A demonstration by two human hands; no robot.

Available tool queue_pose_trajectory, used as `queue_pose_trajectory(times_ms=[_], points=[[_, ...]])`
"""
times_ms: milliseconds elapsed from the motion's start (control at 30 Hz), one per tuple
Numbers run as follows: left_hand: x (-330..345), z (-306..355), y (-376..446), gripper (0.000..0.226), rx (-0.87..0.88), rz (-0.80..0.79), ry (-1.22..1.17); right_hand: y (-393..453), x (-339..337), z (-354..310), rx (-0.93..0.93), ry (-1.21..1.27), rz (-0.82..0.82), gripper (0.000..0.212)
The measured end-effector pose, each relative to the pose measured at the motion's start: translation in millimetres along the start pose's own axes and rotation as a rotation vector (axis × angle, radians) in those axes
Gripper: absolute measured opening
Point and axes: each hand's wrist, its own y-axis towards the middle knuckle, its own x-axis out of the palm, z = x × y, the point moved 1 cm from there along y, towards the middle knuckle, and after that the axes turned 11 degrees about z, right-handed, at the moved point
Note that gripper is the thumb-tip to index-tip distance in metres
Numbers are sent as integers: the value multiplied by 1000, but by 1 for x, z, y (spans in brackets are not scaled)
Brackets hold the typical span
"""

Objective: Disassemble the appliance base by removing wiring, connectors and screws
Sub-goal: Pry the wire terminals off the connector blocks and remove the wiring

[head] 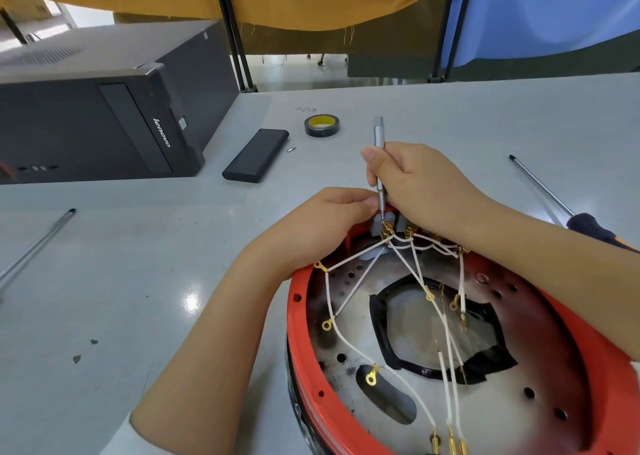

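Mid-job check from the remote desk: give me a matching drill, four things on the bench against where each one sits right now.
Things:
1. tape roll
2. slim grey screwdriver
3. black flat case
4. computer tower

Places:
A. lying on its side at the far left of the table
B. gripped in the right hand, tip down at the connectors on the red appliance base
C. flat on the table beyond the hands
D. between the tower and the tape roll

Pairs: 1-C, 2-B, 3-D, 4-A
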Motion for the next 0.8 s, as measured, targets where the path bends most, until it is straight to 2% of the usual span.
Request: queue_pose_trajectory(times_ms=[167,400,800], points=[[1,3,-3,28,-16,-36,-103,-9,-6,6,42,202,129,36],[1,2,-3,28,8,-8,-57,-12,-5,5,-17,131,123,35],[0,6,-6,28,15,6,-7,-1,-1,2,22,12,71,41]])
